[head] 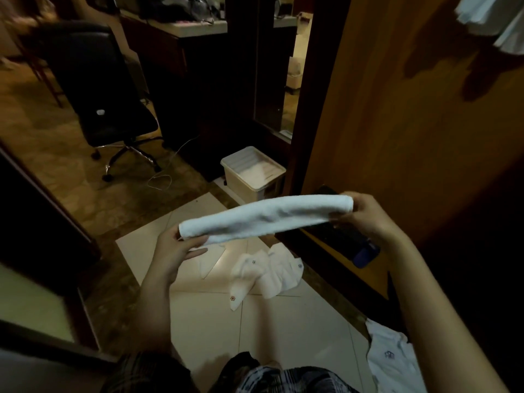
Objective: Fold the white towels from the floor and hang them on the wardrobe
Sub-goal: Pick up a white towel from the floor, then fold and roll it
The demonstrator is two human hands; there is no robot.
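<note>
Nearest, low at the right edge of the floor [283, 330], lies a white cloth [394, 361] with a small printed mark, partly cut off by the frame. Above it the left hand [170, 259] and the right hand [368, 214] hold a folded towel [263, 217] stretched between them in the air, clear of the floor. Each grip is closed on one end: the left thumb and fingers curl round the nearer, lower end, and the right hand pinches the farther, higher end. The towel's long axis runs from lower left to upper right, nearly level, with a slight sag in the middle, so the towel lies straight between the two grips and neither has to reach for it. The right end sits just before the wardrobe door [411, 123], which makes the right hand the nearer one to the hanging place; the next move, I judge, is to lift the strip up and rightward, or to bring the ends together for one more fold first. On the pale tiles below the towel lies a crumpled towel heap [266, 273], unfolded. Farther off, by the foot of the door, stands a white bin [252, 171], and beyond it to the left an office chair [105, 89]. At the top right corner, white cloth [493, 21] hangs high on the wardrobe.
</note>
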